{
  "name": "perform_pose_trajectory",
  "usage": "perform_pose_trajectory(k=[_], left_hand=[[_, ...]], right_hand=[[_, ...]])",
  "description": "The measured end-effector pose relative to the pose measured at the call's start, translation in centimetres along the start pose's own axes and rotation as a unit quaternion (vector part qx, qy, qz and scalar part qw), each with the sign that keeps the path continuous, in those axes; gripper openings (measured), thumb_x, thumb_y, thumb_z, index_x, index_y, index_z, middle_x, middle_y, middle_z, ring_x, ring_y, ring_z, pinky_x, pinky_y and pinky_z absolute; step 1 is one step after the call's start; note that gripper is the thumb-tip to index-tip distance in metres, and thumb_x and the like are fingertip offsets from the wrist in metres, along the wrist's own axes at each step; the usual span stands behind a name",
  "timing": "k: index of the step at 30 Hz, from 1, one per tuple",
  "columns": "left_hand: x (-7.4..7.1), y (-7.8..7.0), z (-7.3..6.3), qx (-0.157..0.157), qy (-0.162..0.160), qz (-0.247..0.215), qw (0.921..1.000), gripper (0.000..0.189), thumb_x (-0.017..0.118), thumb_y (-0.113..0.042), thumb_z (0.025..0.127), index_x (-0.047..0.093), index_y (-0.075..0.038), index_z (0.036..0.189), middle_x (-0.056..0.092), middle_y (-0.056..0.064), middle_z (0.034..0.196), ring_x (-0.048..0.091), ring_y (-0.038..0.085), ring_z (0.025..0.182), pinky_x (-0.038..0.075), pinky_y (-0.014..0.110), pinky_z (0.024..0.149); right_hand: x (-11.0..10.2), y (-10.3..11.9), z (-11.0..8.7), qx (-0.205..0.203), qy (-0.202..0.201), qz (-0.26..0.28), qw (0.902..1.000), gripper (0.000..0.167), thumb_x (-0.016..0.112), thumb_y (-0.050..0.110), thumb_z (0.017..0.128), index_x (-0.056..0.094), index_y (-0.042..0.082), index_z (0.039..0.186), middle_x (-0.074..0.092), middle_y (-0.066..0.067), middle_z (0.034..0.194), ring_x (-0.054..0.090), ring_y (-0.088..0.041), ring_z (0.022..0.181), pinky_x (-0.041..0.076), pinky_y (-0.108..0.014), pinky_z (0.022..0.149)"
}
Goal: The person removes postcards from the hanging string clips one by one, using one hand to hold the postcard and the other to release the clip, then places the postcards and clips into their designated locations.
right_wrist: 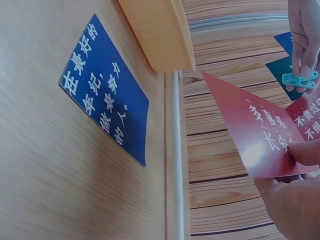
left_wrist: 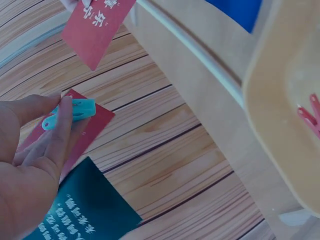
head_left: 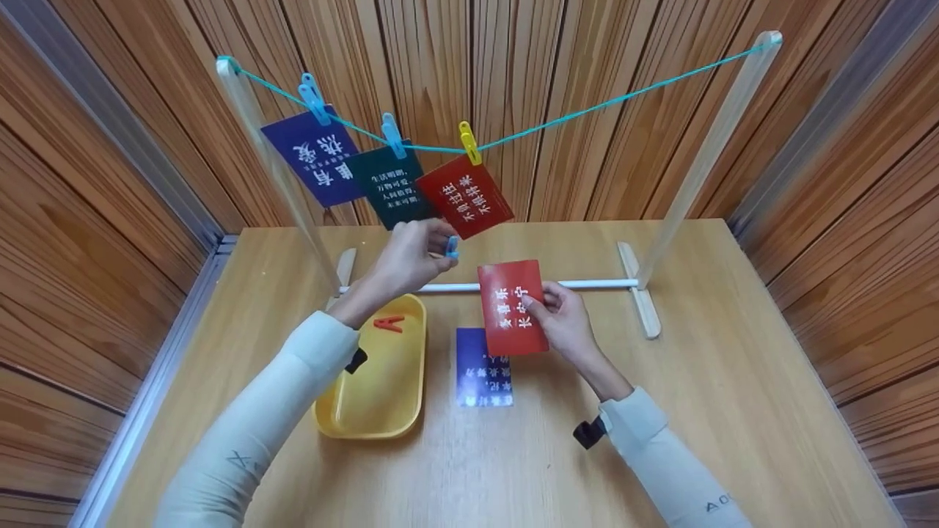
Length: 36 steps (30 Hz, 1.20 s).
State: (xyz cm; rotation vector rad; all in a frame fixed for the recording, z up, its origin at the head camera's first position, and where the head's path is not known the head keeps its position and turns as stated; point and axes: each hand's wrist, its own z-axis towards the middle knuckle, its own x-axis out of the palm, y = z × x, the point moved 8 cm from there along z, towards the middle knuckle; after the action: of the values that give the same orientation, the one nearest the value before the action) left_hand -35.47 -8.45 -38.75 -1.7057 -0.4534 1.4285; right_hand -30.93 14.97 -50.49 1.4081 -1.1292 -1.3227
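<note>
In the head view, the left forearm (head_left: 282, 392) slanted inward past the yellow tray (head_left: 374, 411), and the left hand (head_left: 414, 253) was raised just below the hanging dark green card (head_left: 389, 183), thumb and fingers pinching a light-blue clothespin (head_left: 452, 248) near the lower corner of the pinned red card (head_left: 466, 196). The right forearm (head_left: 660, 447) angled in from the lower right; the right hand (head_left: 568, 323) gripped a loose red card (head_left: 506, 312) by its right edge, partly covering the blue card (head_left: 473, 374) on the tabletop (head_left: 543, 462).

In the left wrist view, the left palm faced the camera, and the clothespin lay crosswise between thumb and fingers, in front of the pinned red card.

In the right wrist view, the right thumb pressed the loose card's printed face, with fingers behind it. The left hand's fingers pointed downward, pinching the clothespin.
</note>
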Motion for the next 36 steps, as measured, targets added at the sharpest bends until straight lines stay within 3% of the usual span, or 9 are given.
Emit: perform_pose_trajectory(k=[4,9,17,22,30,36], left_hand=[[0.0,0.5,-0.4,0.019,0.004,0.034,0.9992,0.035,0.08,-0.014,0.094,0.069,-0.01,0.127,0.076,0.007,0.118,0.074,0.023,0.106,0.062,0.043,0.102],[0.3,1.1,-0.5,0.036,0.029,0.076,0.996,0.036,0.078,-0.014,0.095,0.069,-0.007,0.13,0.077,0.011,0.119,0.074,0.026,0.107,0.061,0.046,0.102],[0.5,2.4,-0.8,0.03,0.041,0.116,0.9919,0.04,0.08,-0.015,0.094,0.071,-0.009,0.133,0.077,0.012,0.124,0.074,0.028,0.109,0.062,0.045,0.1],[0.7,3.3,-1.1,0.027,0.04,0.136,0.9895,0.04,0.081,-0.015,0.092,0.073,-0.012,0.132,0.077,0.01,0.125,0.074,0.027,0.109,0.063,0.043,0.098],[1.2,4.9,-1.4,0.033,0.046,0.155,0.9863,0.037,0.081,-0.014,0.093,0.074,-0.011,0.129,0.078,0.011,0.121,0.076,0.029,0.107,0.064,0.044,0.096],[1.3,6.4,-1.5,0.002,0.05,0.15,0.9875,0.039,0.08,-0.012,0.093,0.072,-0.009,0.131,0.078,0.012,0.121,0.075,0.027,0.105,0.064,0.043,0.097]], right_hand=[[0.3,-0.6,-0.2,0.007,0.004,0.003,1.0,0.033,0.067,0.015,0.103,0.064,0.005,0.135,0.073,-0.019,0.129,0.074,-0.028,0.116,0.062,-0.042,0.101],[0.6,-1.5,-0.3,0.02,-0.004,0.018,0.9996,0.032,0.068,0.012,0.102,0.065,0.005,0.134,0.075,-0.019,0.126,0.075,-0.029,0.114,0.064,-0.04,0.096],[1.1,-2.5,-0.7,0.017,-0.025,0.046,0.9985,0.029,0.069,0.005,0.1,0.066,-0.003,0.128,0.076,-0.025,0.118,0.078,-0.023,0.099,0.065,-0.032,0.085],[1.2,-3.3,-0.7,0.036,-0.033,0.074,0.996,0.03,0.07,0.002,0.099,0.066,-0.005,0.128,0.076,-0.026,0.115,0.078,-0.019,0.092,0.065,-0.027,0.078],[1.9,-5.2,-0.6,0.063,-0.025,0.05,0.9965,0.025,0.07,0.005,0.099,0.068,-0.001,0.123,0.078,-0.023,0.116,0.078,-0.023,0.098,0.065,-0.032,0.084],[2.8,-6.3,-0.7,0.08,-0.015,0.034,0.9961,0.027,0.071,0.006,0.099,0.067,0.001,0.125,0.078,-0.021,0.118,0.079,-0.026,0.1,0.066,-0.036,0.087]])
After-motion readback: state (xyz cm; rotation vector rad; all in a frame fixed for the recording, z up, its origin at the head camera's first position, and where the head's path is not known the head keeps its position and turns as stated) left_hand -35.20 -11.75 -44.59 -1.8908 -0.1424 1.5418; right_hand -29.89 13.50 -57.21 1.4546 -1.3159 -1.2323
